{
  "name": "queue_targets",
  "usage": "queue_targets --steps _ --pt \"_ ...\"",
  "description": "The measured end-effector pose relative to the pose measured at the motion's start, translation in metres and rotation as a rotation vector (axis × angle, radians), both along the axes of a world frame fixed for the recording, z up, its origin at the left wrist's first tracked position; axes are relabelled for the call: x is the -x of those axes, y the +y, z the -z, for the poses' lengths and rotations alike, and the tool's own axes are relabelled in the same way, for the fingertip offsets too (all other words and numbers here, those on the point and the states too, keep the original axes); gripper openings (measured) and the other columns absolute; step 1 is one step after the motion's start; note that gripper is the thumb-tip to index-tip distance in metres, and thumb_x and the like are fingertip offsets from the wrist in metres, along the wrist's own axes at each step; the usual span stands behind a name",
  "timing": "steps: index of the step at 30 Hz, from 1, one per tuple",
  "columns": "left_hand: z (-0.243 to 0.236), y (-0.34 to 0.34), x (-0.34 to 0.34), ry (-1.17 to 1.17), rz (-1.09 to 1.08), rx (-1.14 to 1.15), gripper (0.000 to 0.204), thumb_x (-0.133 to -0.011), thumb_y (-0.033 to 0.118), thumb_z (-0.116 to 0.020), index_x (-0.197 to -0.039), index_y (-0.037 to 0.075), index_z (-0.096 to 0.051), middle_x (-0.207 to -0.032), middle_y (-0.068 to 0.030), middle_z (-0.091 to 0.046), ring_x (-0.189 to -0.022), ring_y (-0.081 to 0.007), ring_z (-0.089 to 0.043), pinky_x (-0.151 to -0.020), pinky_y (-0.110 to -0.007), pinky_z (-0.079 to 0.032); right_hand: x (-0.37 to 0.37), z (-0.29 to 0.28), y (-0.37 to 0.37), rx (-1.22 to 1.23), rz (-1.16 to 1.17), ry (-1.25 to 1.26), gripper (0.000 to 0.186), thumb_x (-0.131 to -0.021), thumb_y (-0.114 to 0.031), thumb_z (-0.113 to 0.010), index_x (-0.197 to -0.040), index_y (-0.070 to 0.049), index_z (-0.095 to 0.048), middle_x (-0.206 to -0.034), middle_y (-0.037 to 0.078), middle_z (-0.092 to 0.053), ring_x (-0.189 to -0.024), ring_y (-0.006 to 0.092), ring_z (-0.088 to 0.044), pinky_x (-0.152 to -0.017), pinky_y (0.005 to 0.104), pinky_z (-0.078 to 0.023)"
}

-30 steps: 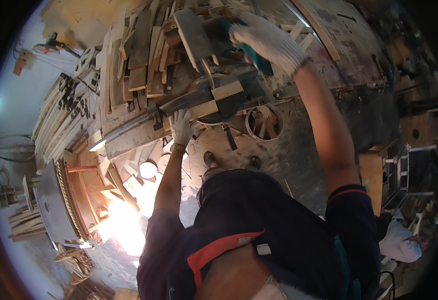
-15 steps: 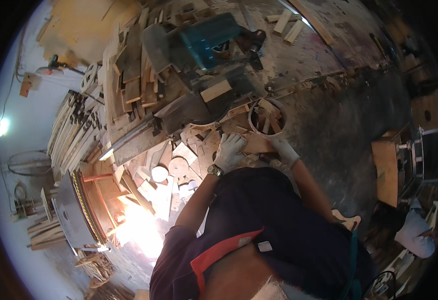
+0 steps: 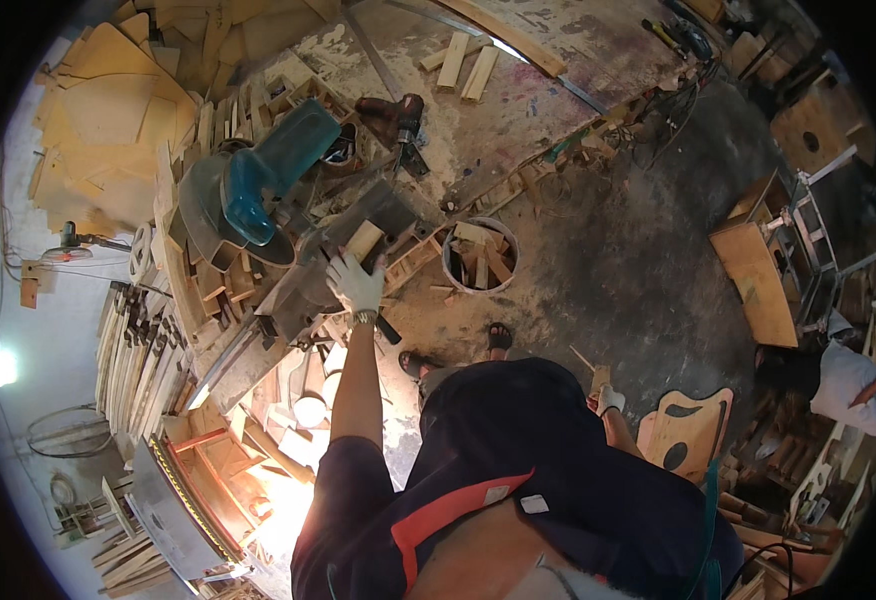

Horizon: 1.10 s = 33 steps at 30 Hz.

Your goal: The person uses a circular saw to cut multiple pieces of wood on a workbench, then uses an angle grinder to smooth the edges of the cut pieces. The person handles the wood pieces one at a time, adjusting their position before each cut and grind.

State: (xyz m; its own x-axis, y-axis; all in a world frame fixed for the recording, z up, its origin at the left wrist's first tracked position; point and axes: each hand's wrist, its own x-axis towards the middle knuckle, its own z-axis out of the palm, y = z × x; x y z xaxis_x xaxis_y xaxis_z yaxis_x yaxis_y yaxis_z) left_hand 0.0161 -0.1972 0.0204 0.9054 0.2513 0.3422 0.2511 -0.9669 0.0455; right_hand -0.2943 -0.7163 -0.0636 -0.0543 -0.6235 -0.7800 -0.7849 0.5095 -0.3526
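My left hand [image 3: 356,284], in a pale glove with a watch at the wrist, reaches out over the dark metal table [image 3: 310,268] of a woodworking machine. Its fingers are spread and lie close to a small pale wood block [image 3: 364,241]; whether they touch it I cannot tell. Low at my right side, my right hand [image 3: 610,399], also gloved, is closed on a piece of wood [image 3: 600,378], and my body partly hides that hand. Above the metal table stands the machine's teal housing [image 3: 280,170] with its curved grey guard [image 3: 203,212].
A round bucket [image 3: 448,262] of wood offcuts stands beside the machine. Stacked wooden strips [image 3: 143,350] lean at left. A cut-out wooden panel [image 3: 686,430] stands by my right arm. Sandalled feet [image 3: 499,338] show on the dusty floor. Offcuts lie near a bright glare at lower left.
My hands have parted from the wooden board in front of my body. The left has moved forward onto the machine table; the right has dropped back to my right side with a wood piece.
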Motion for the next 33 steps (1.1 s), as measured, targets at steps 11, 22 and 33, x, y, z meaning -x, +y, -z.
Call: queue_targets --steps 11,22,33 --pt "-0.014 -0.026 0.096 -0.177 0.134 0.130 0.036 -0.081 0.018 -0.074 -0.112 0.006 -0.063 -0.115 -0.0161 -0.061 -0.113 -0.0377 -0.056 -0.096 -0.053 -0.043 -0.323 -0.190 0.050 -0.334 -0.394 -1.075 0.048 -0.110 -0.032 -0.062 -0.146 -0.001 -0.054 -0.120 0.015 -0.071 -0.092 0.0253 -0.071 -0.072 0.0384 -0.057" --pt "0.008 -0.065 0.368 -0.423 -0.752 1.105 0.019 -0.087 0.022 -0.066 -0.101 0.009 -0.069 -0.082 -0.0203 -0.070 -0.078 -0.0408 -0.070 -0.070 -0.049 -0.053 -0.297 -0.059 0.189 -0.794 -0.929 -0.617 0.028 -0.107 -0.034 -0.058 -0.125 -0.013 -0.064 -0.109 0.004 -0.072 -0.094 0.0186 -0.073 -0.077 0.0342 -0.061" --pt "0.111 -0.161 0.675 -0.073 -0.945 1.239 0.022 -0.088 0.021 -0.067 -0.105 0.010 -0.074 -0.090 -0.0104 -0.073 -0.075 -0.0271 -0.070 -0.066 -0.038 -0.056 -0.232 0.084 0.235 -0.171 -2.597 0.021 0.023 -0.104 -0.021 -0.061 -0.115 -0.004 -0.070 -0.099 0.012 -0.073 -0.083 0.0253 -0.071 -0.073 0.0435 -0.057"
